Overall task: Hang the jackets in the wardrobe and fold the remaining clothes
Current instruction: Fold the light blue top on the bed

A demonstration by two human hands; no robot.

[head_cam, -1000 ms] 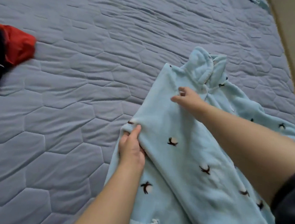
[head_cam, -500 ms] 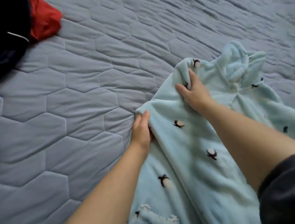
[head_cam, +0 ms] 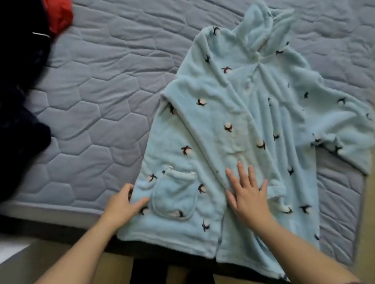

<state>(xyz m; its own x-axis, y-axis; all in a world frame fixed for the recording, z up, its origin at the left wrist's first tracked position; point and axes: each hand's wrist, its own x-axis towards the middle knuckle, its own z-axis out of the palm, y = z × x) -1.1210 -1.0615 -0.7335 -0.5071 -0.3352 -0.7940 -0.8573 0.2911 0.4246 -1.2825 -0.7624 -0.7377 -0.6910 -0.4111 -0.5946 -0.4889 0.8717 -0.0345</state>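
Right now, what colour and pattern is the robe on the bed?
Pale blue fleece robe with small dark-and-cream motifs; head view.

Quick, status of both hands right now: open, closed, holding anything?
Left hand: pinches the side edge of the blue robe.
Right hand: open, pressed flat on the robe, fingers spread.

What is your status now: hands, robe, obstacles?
Left hand pinches light blue fleece robe at its edge by the pocket; right hand flat on it. Robe spread on bed, one sleeve folded across. Dark clothes pile apart, far left.
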